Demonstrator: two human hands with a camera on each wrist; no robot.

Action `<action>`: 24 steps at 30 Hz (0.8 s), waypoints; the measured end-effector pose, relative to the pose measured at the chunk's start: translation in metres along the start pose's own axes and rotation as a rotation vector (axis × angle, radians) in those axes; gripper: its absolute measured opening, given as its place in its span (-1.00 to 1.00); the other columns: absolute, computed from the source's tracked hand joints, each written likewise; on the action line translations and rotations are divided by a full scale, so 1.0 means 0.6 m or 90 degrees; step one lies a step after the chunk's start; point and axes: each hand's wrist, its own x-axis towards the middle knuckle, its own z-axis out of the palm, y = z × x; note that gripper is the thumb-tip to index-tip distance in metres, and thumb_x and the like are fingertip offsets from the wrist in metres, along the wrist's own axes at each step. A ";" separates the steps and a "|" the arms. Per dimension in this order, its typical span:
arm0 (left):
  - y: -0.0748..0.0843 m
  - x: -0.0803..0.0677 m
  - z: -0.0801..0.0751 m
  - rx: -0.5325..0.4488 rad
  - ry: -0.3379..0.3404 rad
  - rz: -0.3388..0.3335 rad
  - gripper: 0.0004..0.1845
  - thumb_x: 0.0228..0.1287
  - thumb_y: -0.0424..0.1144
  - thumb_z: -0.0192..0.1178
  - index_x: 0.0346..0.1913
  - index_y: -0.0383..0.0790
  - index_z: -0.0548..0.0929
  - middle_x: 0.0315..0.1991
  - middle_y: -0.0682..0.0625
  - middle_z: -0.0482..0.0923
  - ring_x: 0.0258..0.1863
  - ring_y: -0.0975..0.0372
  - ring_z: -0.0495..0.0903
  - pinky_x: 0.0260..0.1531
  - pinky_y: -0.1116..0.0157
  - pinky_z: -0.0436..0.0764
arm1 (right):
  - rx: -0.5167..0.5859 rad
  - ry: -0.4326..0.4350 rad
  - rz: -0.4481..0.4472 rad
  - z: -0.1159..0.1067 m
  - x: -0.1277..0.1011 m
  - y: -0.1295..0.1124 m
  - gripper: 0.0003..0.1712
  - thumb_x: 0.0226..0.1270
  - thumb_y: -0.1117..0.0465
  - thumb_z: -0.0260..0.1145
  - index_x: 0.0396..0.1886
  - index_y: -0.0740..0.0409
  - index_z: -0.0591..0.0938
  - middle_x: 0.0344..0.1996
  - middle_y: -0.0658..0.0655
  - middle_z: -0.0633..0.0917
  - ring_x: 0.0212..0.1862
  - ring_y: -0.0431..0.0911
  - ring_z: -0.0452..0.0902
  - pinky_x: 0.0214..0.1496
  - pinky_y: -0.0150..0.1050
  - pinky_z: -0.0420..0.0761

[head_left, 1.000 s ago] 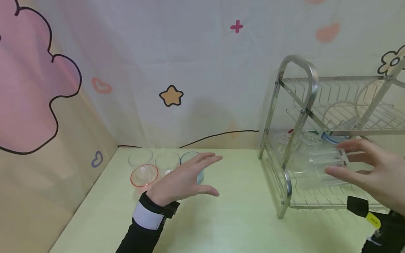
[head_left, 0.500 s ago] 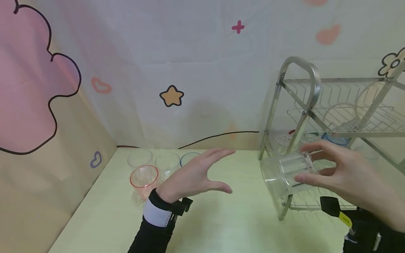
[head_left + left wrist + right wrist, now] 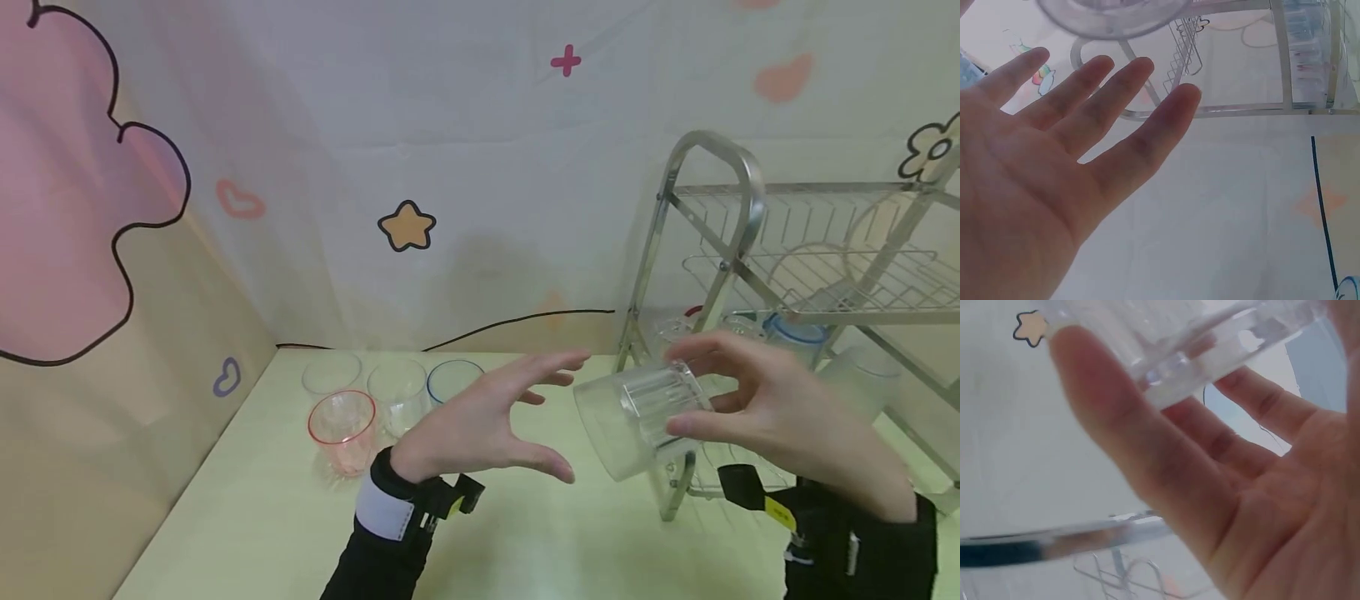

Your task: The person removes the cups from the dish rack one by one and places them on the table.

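A: From the head camera, where is the glass (image 3: 637, 412)?
B: On its side in the air, just beside the rack (image 3: 720, 250) — the right hand (image 3: 772, 408) grips it, and the left hand (image 3: 487, 417) is spread wide close by.
A: And the wrist views?
B: The left one shows straight fingers (image 3: 1116, 106) under the glass (image 3: 1116, 15); the right one shows fingers (image 3: 1147, 450) curled round the glass (image 3: 1179, 344).

Pale yellow-green worktop (image 3: 540, 533) sitting under the grip, running into a corner. White cartoon-print backdrop (image 3: 465, 150) hanging behind it: star (image 3: 407, 227), hearts, pink cloud (image 3: 60, 208) off left. Soft, even light falling throughout.
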 end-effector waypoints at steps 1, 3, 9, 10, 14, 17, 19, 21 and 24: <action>0.001 0.000 0.002 -0.007 -0.005 -0.008 0.07 -0.07 -0.13 0.57 0.51 0.13 0.16 0.42 0.28 0.19 0.30 0.34 0.32 0.15 0.28 0.47 | 0.014 -0.004 -0.003 0.002 0.003 -0.001 -0.36 0.13 0.35 0.49 0.22 0.12 0.47 0.08 0.25 0.57 -0.32 -0.08 0.72 -0.37 -0.19 0.69; 0.002 0.001 0.005 -0.008 -0.011 -0.021 0.08 -0.06 -0.11 0.57 0.52 0.16 0.14 0.42 0.28 0.19 0.28 0.34 0.33 0.12 0.28 0.49 | 0.040 -0.006 -0.013 0.005 0.009 -0.001 -0.36 0.13 0.39 0.47 0.22 0.14 0.46 0.09 0.25 0.56 -0.28 -0.05 0.72 -0.34 -0.18 0.69; 0.002 0.006 0.019 -0.023 0.002 -0.044 0.14 -0.06 -0.10 0.57 0.54 0.23 0.05 0.40 0.23 0.18 0.23 0.30 0.34 0.02 0.33 0.55 | 0.104 -0.001 -0.036 0.017 0.022 0.001 -0.36 0.14 0.49 0.42 0.21 0.21 0.42 0.08 0.15 0.54 -0.23 0.05 0.71 -0.31 -0.14 0.70; 0.002 0.008 0.023 -0.029 0.009 -0.046 0.15 -0.06 -0.11 0.57 0.54 0.23 0.04 0.40 0.23 0.18 0.23 0.29 0.35 0.00 0.34 0.56 | 0.103 0.003 -0.032 0.018 0.023 0.001 -0.37 0.15 0.48 0.42 0.21 0.21 0.41 0.08 0.15 0.54 -0.24 0.05 0.71 -0.30 -0.14 0.70; -0.006 0.012 0.032 -0.055 0.049 -0.058 0.13 -0.03 -0.16 0.56 0.53 0.26 0.04 0.39 0.21 0.19 0.21 0.27 0.35 -0.06 0.37 0.59 | 0.073 0.014 -0.007 0.024 0.029 0.004 -0.40 0.20 0.36 0.43 0.21 0.17 0.41 0.11 0.21 0.53 -0.17 -0.02 0.70 -0.26 -0.18 0.70; -0.014 0.016 0.032 -0.077 0.071 -0.054 0.12 -0.02 -0.22 0.55 0.52 0.27 0.05 0.41 0.20 0.17 0.22 0.25 0.35 -0.04 0.34 0.59 | 0.052 0.028 0.001 0.028 0.036 0.007 -0.42 0.21 0.31 0.45 0.19 0.13 0.42 0.13 0.17 0.52 -0.04 -0.11 0.64 -0.22 -0.20 0.69; -0.019 0.018 0.032 -0.094 0.083 -0.048 0.12 -0.01 -0.25 0.54 0.52 0.28 0.05 0.41 0.17 0.16 0.24 0.23 0.35 -0.02 0.33 0.59 | 0.057 0.039 -0.005 0.030 0.040 0.009 -0.43 0.20 0.32 0.45 0.17 0.14 0.42 0.14 0.14 0.49 0.07 -0.13 0.58 -0.22 -0.19 0.69; -0.023 0.020 0.034 -0.110 0.092 -0.042 0.10 0.00 -0.27 0.53 0.51 0.28 0.06 0.40 0.14 0.16 0.26 0.21 0.35 0.00 0.31 0.58 | 0.071 0.045 -0.005 0.032 0.042 0.012 -0.43 0.19 0.34 0.45 0.16 0.14 0.42 0.16 0.13 0.45 0.13 -0.12 0.54 -0.21 -0.18 0.69; -0.029 0.021 0.038 -0.134 0.099 -0.037 0.05 0.01 -0.31 0.52 0.49 0.24 0.12 0.37 0.09 0.20 0.27 0.17 0.34 0.02 0.29 0.58 | 0.084 0.038 -0.001 0.035 0.045 0.015 -0.44 0.21 0.35 0.44 0.17 0.15 0.41 0.17 0.14 0.42 0.09 -0.02 0.56 -0.23 -0.16 0.69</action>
